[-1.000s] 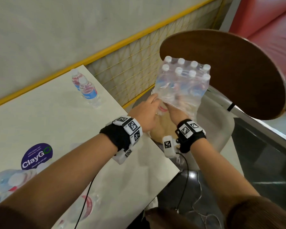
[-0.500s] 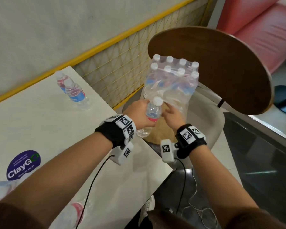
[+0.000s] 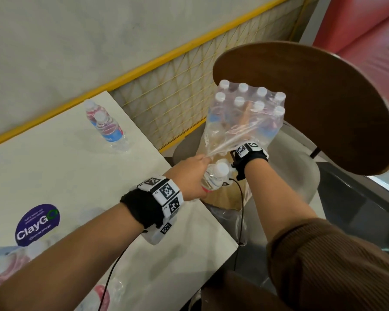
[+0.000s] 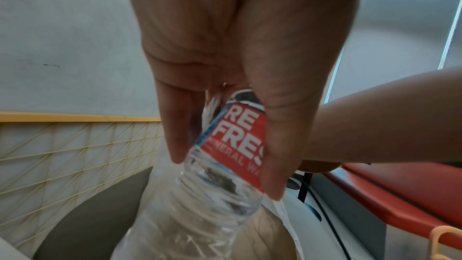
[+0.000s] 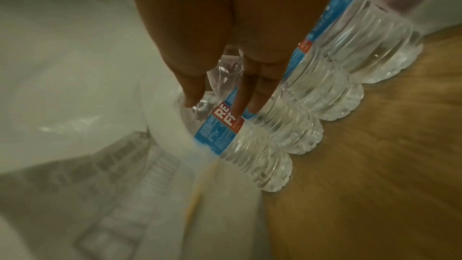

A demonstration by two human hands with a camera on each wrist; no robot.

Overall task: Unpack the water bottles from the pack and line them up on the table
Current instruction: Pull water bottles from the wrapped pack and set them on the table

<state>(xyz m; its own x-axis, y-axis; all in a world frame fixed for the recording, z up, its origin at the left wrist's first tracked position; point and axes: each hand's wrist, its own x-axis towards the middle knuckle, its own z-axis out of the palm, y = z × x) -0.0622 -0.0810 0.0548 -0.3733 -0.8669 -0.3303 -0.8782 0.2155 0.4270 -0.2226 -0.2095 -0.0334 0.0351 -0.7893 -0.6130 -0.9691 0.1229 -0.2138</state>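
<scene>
Water bottles [image 3: 105, 126] stood on the table [image 3: 54, 171], well left of both hands. The left hand [image 3: 189, 176] clasped one bottle [image 3: 215, 177], its long axis running past the fingertips. Rightward, the right hand [image 5: 225, 46] reached inside the pack [image 3: 245, 117], thumb and fingers [image 5: 240, 104] closing around another bottle [image 5: 240, 141].

A clear shrink-wrapped pack [image 3: 245, 117] of white-capped bottles stands torn open; two bottles [image 3: 108, 129] stand on the table [image 3: 54, 176].
</scene>
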